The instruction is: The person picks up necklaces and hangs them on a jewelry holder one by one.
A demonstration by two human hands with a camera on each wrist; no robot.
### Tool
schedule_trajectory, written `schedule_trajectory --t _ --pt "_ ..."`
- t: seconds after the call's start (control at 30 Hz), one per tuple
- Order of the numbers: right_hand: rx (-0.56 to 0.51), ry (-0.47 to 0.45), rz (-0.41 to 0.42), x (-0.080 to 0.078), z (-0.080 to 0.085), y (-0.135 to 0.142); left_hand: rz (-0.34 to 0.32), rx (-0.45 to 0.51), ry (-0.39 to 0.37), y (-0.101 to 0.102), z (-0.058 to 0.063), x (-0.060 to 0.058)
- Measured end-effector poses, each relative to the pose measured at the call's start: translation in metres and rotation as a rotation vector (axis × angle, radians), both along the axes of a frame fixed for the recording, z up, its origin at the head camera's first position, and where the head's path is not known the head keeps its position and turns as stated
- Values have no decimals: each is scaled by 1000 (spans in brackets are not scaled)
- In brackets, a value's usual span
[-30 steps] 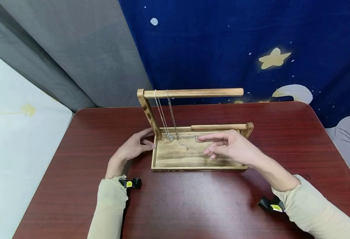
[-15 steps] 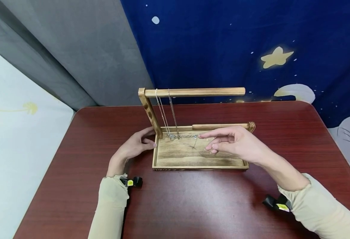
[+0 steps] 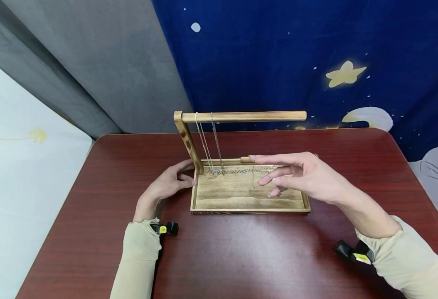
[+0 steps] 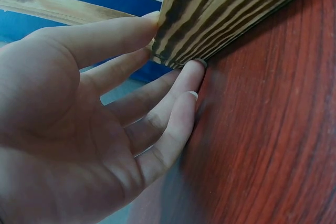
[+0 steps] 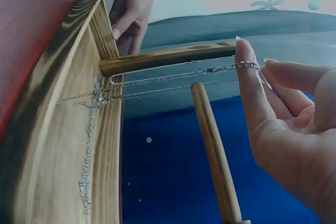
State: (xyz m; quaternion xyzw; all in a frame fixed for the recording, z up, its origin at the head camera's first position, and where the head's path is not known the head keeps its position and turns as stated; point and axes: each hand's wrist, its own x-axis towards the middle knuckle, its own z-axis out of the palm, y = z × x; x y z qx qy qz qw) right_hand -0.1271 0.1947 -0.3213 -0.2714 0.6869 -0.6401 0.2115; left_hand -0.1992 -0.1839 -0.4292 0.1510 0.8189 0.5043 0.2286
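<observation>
A wooden jewelry stand has a shallow tray (image 3: 249, 211), with a horizontal bar (image 3: 241, 116) on a post at its left. My left hand (image 3: 168, 182) grips the tray's left back corner, thumb at the side wall, as the left wrist view (image 4: 157, 45) also shows. My right hand (image 3: 308, 178) is over the tray's right half, its index finger stretched out. It holds a thin necklace (image 3: 253, 176) that hangs from that fingertip; in the right wrist view a chain (image 5: 247, 65) crosses a finger near the thumb. Two necklaces (image 3: 216, 143) hang at the bar's left end.
Silvery chain (image 3: 234, 171) lies along the tray's back. A short wooden rod (image 3: 246, 159) runs along the back rim, partly behind my right hand. The reddish table (image 3: 222, 257) carries the stand; a blue curtain (image 3: 249, 54) hangs behind it.
My right hand has risen slightly and moved to the right and back. The thin necklace, slanting across the tray before, now hangs straight from the index fingertip. My left hand keeps its place.
</observation>
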Motion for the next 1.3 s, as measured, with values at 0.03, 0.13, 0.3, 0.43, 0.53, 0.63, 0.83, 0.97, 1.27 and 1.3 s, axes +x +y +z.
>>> schedule_trajectory --t 0.03,0.13,0.3,0.43,0.53,0.63,0.83,0.97,1.27,1.3 --pt "-2 8 13 0 1 0 -1 0 2 0 0 0" --pt "-10 26 41 0 4 3 -3 7 9 -1 -1 0" --pt "-12 69 66 -1 9 6 -4 23 13 -1 -1 0" --pt "-37 78 79 0 15 9 -1 25 10 0 -1 1" --pt "-42 83 77 2 20 12 1 19 13 0 -2 1" --pt "-17 105 60 5 25 15 3 15 16 0 -2 0" --pt "20 158 19 10 32 21 7 11 12 0 -3 1" --pt "62 178 -30 13 37 26 2 16 9 -1 -4 0" --pt "2 237 -9 17 44 38 -1 17 8 -1 -5 -2" --pt "-11 238 4 17 44 39 -3 19 8 -1 -5 -2"
